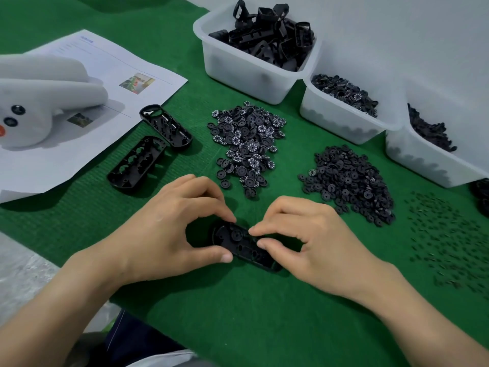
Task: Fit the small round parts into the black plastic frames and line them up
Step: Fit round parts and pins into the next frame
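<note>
Left hand [169, 229] pinches the black frame [243, 246] at its 9 o'clock end; right hand [312, 245] pinches its middle. Frame lies at 6 o'clock of the numbered-disc pile [246, 144]. Risk: uneven pressing could tip it and unseat the round part [236, 234].

Paper sheet [111, 75], far left on the green mat: one short blue heading [87, 39] at its far corner with faint grey print below, all too blurred to read.

Pile of round dial parts [246, 139], centre: white numerals ring each upturned face, digits too small to tell apart.

Middle white bin [338, 120], far right of centre: same white-ringed dials, likewise unreadable.

Nothing legible.
</note>
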A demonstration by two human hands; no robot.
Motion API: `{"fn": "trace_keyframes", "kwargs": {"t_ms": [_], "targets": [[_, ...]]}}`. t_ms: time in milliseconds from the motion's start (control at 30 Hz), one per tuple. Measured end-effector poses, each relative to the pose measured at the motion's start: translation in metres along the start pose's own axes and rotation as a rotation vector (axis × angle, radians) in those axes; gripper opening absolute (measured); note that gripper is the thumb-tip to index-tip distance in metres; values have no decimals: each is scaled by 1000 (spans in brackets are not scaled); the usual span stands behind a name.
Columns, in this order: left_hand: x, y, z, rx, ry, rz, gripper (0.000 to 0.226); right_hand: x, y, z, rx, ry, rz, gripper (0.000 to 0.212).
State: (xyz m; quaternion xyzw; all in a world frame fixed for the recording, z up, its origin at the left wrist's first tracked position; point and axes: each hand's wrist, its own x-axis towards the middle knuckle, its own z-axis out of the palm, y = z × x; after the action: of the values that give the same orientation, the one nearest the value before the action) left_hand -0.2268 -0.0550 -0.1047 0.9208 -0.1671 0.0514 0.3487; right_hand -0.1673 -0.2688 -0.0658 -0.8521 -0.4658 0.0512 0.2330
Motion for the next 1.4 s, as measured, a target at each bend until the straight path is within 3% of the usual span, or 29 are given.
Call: {"fn": "trace_keyframes", "kwargs": {"t_ms": [333,433,500,600,900,1067,1300,1400], "targets": [[1,0,0,-1,5,-2,43,1,0,5,-18,-17,-26,15],[1,0,-1,-5,0,-3,44,7,7,3,109,101,121,16],[0,0,-1,-6,0,-4,44,17,15,6,63,205,241,9],[0,1,-1,-10,0,-5,44,31,19,16,-36,183,302,14],[0,0,-1,-21,5,-16,44,19,22,13,3,159,268,6],[1,0,-1,-19,4,-15,44,7,24,10,62,134,287,18],[0,2,-1,-25,9,-26,45,10,20,7,132,146,262,8],[0,2,-1,-24,10,-23,45,-2,15,-1,169,108,170,5]]}}
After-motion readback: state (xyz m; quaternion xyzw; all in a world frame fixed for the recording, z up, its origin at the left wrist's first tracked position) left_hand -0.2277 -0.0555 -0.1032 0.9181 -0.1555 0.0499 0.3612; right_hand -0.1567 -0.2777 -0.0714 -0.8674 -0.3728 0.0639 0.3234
